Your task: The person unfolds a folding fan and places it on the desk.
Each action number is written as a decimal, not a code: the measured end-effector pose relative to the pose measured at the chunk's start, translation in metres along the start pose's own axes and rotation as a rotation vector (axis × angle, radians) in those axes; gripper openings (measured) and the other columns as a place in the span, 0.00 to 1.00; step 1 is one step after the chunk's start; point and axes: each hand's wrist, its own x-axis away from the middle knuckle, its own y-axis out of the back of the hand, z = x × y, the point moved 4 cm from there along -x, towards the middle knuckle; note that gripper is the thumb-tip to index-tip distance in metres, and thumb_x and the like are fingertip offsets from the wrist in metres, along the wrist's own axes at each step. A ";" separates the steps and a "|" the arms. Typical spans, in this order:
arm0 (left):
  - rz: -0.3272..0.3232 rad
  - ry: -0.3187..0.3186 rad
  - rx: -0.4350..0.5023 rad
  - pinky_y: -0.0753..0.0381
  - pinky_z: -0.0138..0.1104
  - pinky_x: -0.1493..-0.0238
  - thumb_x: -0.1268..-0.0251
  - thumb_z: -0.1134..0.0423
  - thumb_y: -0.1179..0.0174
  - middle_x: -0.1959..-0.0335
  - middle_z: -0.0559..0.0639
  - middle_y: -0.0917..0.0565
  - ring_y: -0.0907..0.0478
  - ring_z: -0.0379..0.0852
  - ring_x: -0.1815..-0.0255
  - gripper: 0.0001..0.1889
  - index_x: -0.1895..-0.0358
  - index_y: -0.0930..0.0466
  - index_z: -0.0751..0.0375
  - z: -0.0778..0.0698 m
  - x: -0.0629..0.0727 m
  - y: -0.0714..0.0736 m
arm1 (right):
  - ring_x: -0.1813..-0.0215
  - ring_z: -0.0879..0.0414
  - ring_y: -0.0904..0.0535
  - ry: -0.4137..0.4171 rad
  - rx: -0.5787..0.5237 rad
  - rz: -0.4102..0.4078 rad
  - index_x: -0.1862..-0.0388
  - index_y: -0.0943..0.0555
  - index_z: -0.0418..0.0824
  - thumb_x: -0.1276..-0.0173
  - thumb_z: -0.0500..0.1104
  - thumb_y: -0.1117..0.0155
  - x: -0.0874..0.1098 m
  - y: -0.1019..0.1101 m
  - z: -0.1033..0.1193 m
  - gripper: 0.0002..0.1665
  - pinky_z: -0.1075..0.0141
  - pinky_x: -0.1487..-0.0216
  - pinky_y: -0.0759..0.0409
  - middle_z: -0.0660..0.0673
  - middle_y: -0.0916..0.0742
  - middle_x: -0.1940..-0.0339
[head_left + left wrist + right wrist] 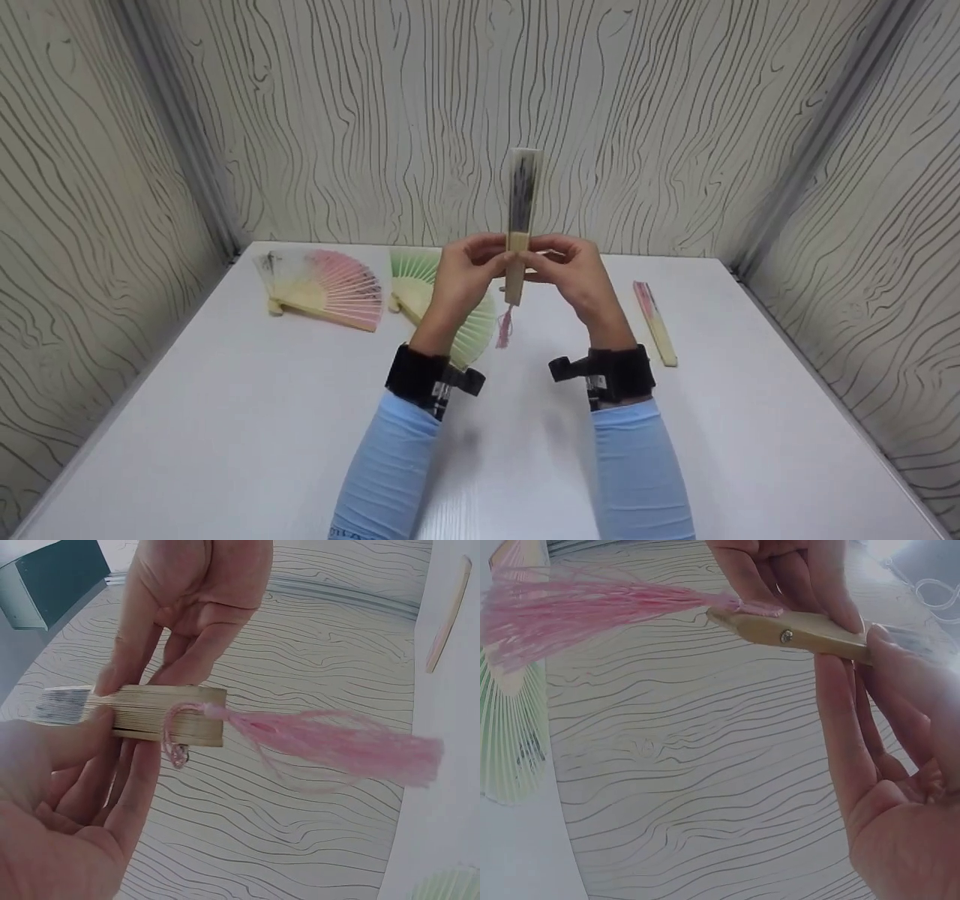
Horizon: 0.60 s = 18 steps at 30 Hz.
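A folded hand fan [517,225] is held upright above the table, its wooden ribs [135,711] stacked together and its dark-patterned leaf at the top. My left hand [466,274] pinches it from the left between thumb and fingers. From the other side my right hand [574,277] pinches it too, both thumbs close together on the ribs. A pink tassel [600,611] hangs from the fan's lower end on a looped cord. The metal rivet [786,636] shows near that end in the right wrist view.
On the white table [300,435] a pink spread fan [349,289] lies at the left. Beside it, a green spread fan [480,326] is partly covered by the left hand and wrist. A folded pink fan [655,322] lies at the right. Wood-patterned panels [420,112] enclose the table.
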 end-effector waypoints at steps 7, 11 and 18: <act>0.006 0.040 0.001 0.06 0.39 0.41 0.24 0.64 0.31 0.42 0.60 0.09 0.09 0.52 0.44 0.16 0.38 0.11 0.62 0.004 -0.002 0.007 | 0.48 0.57 0.08 0.005 0.015 0.008 0.37 0.13 0.34 0.23 0.40 0.27 -0.001 -0.007 0.000 0.20 0.59 0.45 0.05 0.44 0.08 0.47; 0.013 0.049 0.018 0.06 0.39 0.42 0.24 0.65 0.31 0.43 0.61 0.09 0.09 0.50 0.46 0.15 0.39 0.11 0.63 0.007 -0.002 0.008 | 0.47 0.56 0.08 0.000 0.025 -0.001 0.36 0.13 0.35 0.21 0.42 0.29 -0.001 -0.007 -0.001 0.19 0.60 0.46 0.05 0.40 0.07 0.44; 0.007 0.060 0.058 0.06 0.38 0.42 0.23 0.67 0.32 0.44 0.62 0.08 0.09 0.48 0.48 0.14 0.40 0.11 0.65 0.012 -0.002 0.006 | 0.50 0.58 0.08 -0.010 0.028 -0.060 0.40 0.12 0.33 0.22 0.41 0.28 -0.001 -0.009 -0.006 0.17 0.61 0.48 0.05 0.42 0.07 0.48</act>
